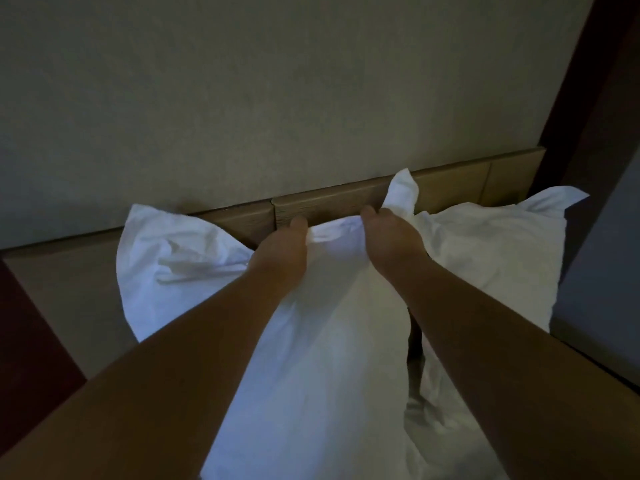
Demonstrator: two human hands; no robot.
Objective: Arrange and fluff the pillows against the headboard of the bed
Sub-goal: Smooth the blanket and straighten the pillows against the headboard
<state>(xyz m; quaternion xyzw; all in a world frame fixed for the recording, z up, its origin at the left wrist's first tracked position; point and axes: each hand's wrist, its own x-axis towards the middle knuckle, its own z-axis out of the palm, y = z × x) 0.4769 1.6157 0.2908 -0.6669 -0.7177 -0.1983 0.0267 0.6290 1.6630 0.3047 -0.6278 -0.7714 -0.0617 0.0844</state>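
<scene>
White cotton fills the lower centre of the frame: a pillow (322, 327) held up on end, its top edge bunched in both fists. The left hand (280, 252) grips the left part of that edge, fingers curled over the fabric, and the right hand (389, 237) clamps the right part the same way, with one corner of the case poking up above the knuckles. Both bare forearms reach in from the bottom corners of the frame.

Behind the held pillow runs a low wooden headboard (332, 200), a pale brown band crossing the middle of the frame and rising toward the right. A second pillow (485, 258) leans against it at centre right, partly hidden by the right forearm. The white cloth at centre left, with a creased fold across it, may be another pillow or part of the held one; I cannot tell which. A plain beige wall (242, 81) takes up the upper half. The light is dim.
</scene>
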